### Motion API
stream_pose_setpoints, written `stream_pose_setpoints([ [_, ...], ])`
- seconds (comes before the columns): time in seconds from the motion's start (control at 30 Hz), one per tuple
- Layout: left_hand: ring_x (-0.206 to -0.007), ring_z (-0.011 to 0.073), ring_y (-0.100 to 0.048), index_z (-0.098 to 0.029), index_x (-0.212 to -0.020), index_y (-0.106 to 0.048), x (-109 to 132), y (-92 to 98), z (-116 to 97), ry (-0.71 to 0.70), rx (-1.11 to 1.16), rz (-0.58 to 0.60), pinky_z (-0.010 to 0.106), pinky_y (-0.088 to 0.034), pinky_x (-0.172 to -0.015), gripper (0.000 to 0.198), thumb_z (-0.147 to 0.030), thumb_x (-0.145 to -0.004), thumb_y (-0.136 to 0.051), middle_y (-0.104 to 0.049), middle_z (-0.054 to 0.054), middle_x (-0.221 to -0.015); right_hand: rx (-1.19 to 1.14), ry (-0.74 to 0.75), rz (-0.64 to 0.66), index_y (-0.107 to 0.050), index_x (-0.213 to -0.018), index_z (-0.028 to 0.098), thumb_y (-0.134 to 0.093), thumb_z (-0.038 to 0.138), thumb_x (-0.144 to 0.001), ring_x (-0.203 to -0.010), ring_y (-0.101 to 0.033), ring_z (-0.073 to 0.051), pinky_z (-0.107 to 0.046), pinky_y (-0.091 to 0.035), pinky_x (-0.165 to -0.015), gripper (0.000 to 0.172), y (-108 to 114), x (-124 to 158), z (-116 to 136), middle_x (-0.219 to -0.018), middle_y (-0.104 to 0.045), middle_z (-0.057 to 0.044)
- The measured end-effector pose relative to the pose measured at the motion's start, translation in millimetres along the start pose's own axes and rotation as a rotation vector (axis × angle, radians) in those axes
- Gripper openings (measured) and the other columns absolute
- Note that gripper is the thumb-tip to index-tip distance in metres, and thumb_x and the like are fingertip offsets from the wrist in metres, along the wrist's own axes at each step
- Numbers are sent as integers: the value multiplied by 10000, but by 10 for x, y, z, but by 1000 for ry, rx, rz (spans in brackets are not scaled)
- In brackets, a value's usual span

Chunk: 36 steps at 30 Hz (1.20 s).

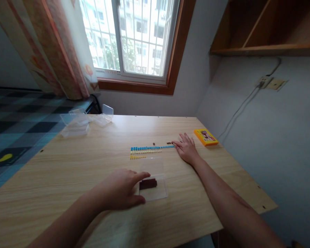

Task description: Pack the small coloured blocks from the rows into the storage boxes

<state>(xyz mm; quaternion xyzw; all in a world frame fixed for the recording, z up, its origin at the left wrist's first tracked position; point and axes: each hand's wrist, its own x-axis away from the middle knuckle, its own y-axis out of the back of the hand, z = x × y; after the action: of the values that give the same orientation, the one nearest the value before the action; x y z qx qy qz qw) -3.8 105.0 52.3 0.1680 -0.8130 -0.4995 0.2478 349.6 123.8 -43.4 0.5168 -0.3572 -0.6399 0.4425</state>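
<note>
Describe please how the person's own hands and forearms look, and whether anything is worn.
The left hand and right hand are bare, without gloves. The left forearm and right forearm show no sleeve, watch or bracelet. Finer details are too small to tell.

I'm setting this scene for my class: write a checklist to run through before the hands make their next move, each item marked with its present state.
1. Clear plastic box open: ok.
2. Long dark brown blocks inside it: ok.
3. Left hand gripping those blocks: cannot tell; its thumb and index finger are spread apart at the box's left side.
4. Small blue blocks and small yellow blocks in separate rows: ok.
5. Right hand clear of the blue row: not ok; its fingertips are at the row's right end.
6. Flat orange-yellow box away from the rows: ok.
</note>
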Motion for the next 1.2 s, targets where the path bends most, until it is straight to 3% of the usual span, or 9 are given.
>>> stream_pose_setpoints([
  [0.27, -1021, 356, -708, -274, -1409, -609, 11, 14, -2, -7, -28, 1, 438, -529, -840, 644, -461, -802, -718, -758, 116, -1128, -53, -39, -83, -824, -969, 232, -641, 300, -918, -1511, -318, -355, -562, -252, -1203, 201, 28, 4, -88, -1541, -515, -132],
  [0.57, -1016, 356, -710, -270, -1443, -579, -21, -25, 33, -21, -56, 6, 427, -528, -820, 683, -525, -824, -709, -755, 132, -1132, -128, -56, -164, -813, -837, 206, -675, 296, -856, -1416, -433, -362, -570, -321, -1166, 166, 48, 19, -132, -1421, -617, -144],
  [0.67, -999, 353, -714, -271, -1443, -580, -20, -33, 40, -24, -55, 6, 424, -525, -813, 682, -526, -824, -709, -759, 129, -1111, -175, -27, -182, -806, -805, 194, -677, 281, -857, -1302, -531, -354, -564, -363, -1131, 164, 158, 29, -97, -1331, -666, -164],
  [0.77, -983, 352, -715, -276, -1438, -583, -14, -26, 30, -24, -61, 3, 419, -523, -800, 679, -534, -823, -711, -760, 125, -1098, -246, 42, -171, -803, -851, 200, -677, 294, -892, -1108, -632, -294, -490, -460, -1034, 163, 390, 89, 38, -1114, -743, -136],
  [0.83, -977, 354, -716, -282, -1431, -587, -10, -19, 20, -23, -70, 2, 415, -521, -787, 671, -541, -825, -712, -761, 122, -1092, -345, 148, -104, -795, -882, 220, -677, 330, -924, -907, -663, -222, -377, -526, -870, 167, 587, 171, 217, -929, -751, -76],
  [0.93, -953, 346, -718, -284, -1418, -597, -8, -12, 10, -26, -75, -3, 401, -518, -768, 658, -535, -823, -718, -765, 111, -1059, -578, 384, 153, -789, -916, 219, -661, 318, -957, -708, -616, -151, -266, -479, -651, 168, 835, 333, 584, -816, -714, -35],
  [1.07, -921, 337, -718, -262, -1410, -606, -10, -15, 11, -53, -78, -19, 385, -510, -743, 664, -534, -816, -727, -768, 105, -1003, -547, 565, 475, -804, -946, 223, -663, 203, -935, -704, -624, -120, -232, -449, -668, 143, 925, 504, 993, -822, -714, -15],
  [1.2, -935, 340, -716, -251, -1408, -603, -12, -24, 14, -54, -92, -14, 384, -505, -736, 664, -524, -817, -733, -771, 101, -1007, -409, 602, 607, -810, -917, 224, -655, 104, -888, -708, -633, -126, -240, -440, -698, 198, 850, 556, 1123, -829, -735, -14],
])
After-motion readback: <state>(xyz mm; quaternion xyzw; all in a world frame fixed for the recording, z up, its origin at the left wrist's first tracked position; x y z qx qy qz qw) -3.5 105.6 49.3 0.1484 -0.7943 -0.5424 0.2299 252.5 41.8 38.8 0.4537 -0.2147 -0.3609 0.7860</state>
